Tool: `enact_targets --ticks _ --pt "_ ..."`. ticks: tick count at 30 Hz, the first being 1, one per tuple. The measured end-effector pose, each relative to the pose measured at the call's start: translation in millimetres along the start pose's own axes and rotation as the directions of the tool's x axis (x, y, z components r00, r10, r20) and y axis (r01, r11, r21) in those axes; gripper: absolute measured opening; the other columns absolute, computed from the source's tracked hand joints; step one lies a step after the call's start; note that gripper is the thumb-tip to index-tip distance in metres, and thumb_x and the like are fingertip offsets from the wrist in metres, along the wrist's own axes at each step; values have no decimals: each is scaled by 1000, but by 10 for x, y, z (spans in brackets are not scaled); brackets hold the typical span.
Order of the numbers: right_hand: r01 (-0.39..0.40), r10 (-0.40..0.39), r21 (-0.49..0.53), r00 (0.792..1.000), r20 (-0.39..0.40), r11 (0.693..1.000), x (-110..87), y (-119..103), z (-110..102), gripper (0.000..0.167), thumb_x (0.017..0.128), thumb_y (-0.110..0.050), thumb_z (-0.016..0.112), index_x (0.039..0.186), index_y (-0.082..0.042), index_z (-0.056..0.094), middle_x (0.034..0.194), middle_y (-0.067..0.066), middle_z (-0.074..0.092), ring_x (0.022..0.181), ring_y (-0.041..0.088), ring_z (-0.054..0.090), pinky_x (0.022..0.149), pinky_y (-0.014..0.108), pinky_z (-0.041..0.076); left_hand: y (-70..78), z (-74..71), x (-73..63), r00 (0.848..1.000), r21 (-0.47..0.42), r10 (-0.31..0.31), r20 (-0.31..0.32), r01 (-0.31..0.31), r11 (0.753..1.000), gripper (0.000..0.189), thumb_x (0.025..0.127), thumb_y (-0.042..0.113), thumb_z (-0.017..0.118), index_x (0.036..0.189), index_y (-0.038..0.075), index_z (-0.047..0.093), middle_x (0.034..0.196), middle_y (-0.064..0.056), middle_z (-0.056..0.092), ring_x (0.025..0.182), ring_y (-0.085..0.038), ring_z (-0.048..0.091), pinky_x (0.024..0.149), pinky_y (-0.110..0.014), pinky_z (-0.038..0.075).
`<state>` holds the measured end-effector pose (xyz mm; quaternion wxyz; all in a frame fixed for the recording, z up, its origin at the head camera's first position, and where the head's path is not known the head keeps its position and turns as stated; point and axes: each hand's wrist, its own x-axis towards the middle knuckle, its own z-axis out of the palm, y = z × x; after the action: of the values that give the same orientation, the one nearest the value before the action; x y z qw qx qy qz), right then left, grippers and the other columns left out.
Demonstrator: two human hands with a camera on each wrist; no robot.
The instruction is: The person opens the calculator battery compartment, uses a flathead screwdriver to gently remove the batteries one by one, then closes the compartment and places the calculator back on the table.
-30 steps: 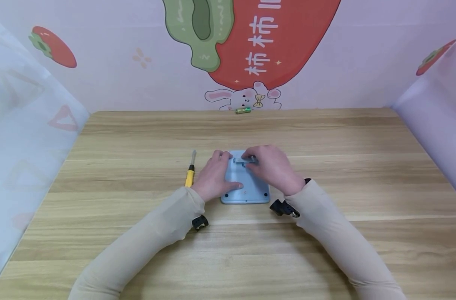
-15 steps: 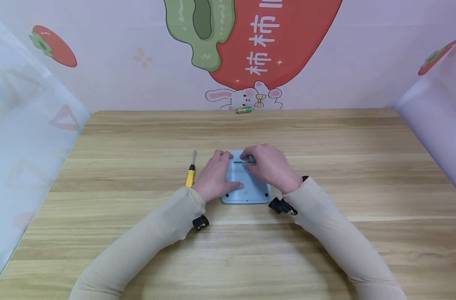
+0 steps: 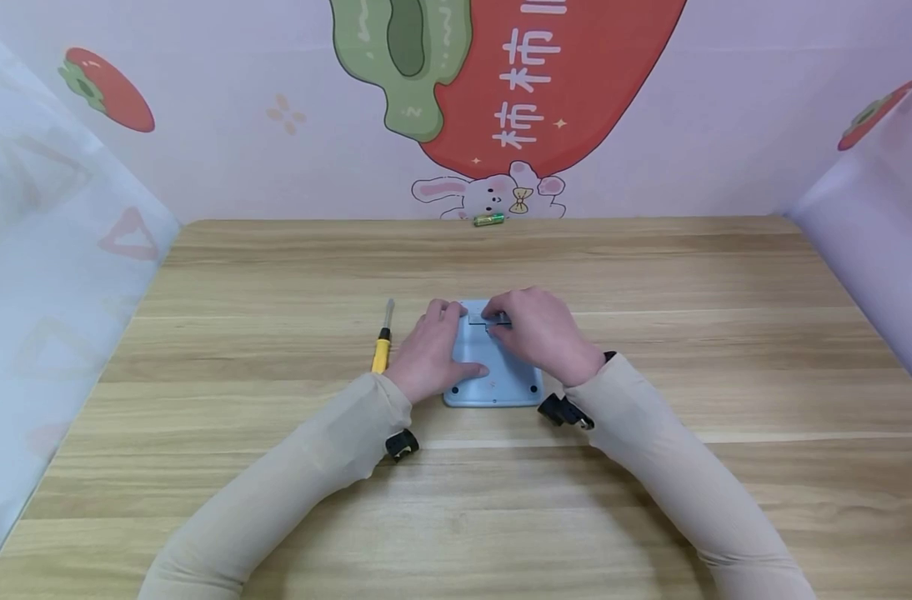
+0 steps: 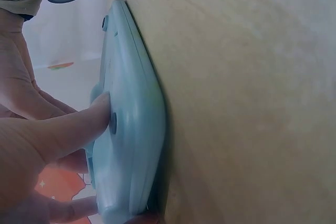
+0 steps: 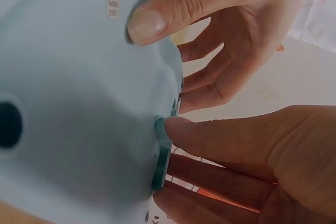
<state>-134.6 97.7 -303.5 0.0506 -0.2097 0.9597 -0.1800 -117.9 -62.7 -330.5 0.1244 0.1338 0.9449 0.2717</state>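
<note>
A light-blue plastic device (image 3: 504, 383) lies back side up on the table, its dark round feet and a small printed sticker showing. My left hand (image 3: 426, 350) holds it at the left, thumb pressing on the back and fingers along its edge. With thumb and fingers my right hand (image 3: 542, 333) pinches the small light-blue battery cover (image 3: 476, 317) at the device's far end. In the right wrist view the cover (image 5: 161, 166) stands slightly proud of the back, right under the thumb tip. Part of the cover is hidden behind the right fingers.
A yellow-handled screwdriver (image 3: 382, 354) lies just left of the left hand, tip pointing away. One green battery (image 3: 489, 220) lies at the table's far edge, against the printed backdrop (image 3: 276, 167). Bare wooden table (image 3: 689, 300) spreads on both sides.
The battery cover, tilted up a second ago, now sits flatter over its slot, still between the right fingers. The left hand and the device stay in place.
</note>
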Motion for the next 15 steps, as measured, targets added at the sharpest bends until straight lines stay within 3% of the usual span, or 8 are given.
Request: enact_targets --ticks 15 --pt "1 -1 16 999 -33 1000 -16 19 54 20 88 -11 69 107 -5 73 109 13 71 95 26 68 78 41 55 -1 7 -1 1000 3 11 0 -11 1000 74 78 30 80 136 3 42 137 -16 40 113 -28 48 98 -39 45"
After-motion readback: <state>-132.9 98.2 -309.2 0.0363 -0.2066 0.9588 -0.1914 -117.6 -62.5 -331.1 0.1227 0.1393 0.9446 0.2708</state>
